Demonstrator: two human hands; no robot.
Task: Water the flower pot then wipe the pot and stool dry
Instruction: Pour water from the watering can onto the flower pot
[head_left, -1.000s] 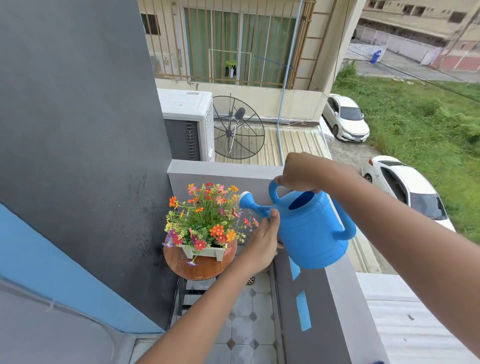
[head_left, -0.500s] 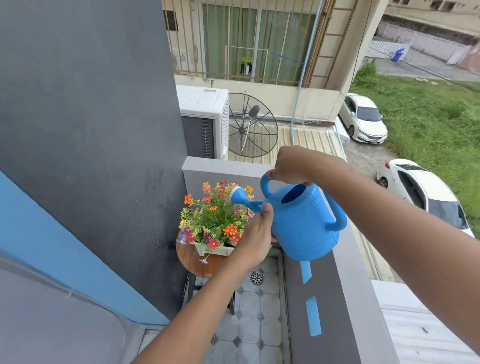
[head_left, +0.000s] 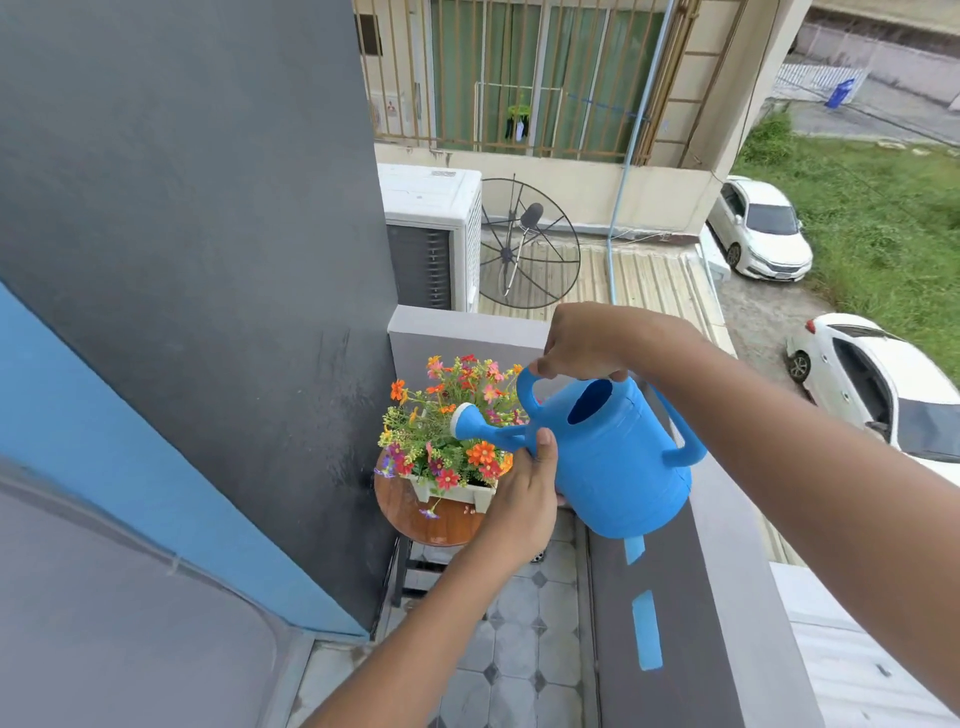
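we tip the blue watering can (head_left: 613, 457), our right hand (head_left: 582, 343) clamped on its top handle and left hand (head_left: 519, 493) fingers cupping its front, over the flower pot (head_left: 457, 488) on the stool (head_left: 415, 514) at nine o'clock; it likely sloshes, plastic slippery.

White flower pot (head_left: 457, 491) on wet stool (head_left: 415, 512)

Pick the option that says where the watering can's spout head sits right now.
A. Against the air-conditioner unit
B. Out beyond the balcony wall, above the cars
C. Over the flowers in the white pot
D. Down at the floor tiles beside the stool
C. The spout head of the blue watering can lies over the flowers in the white pot on the round stool, with the right hand on the top handle and the left hand under the spout.
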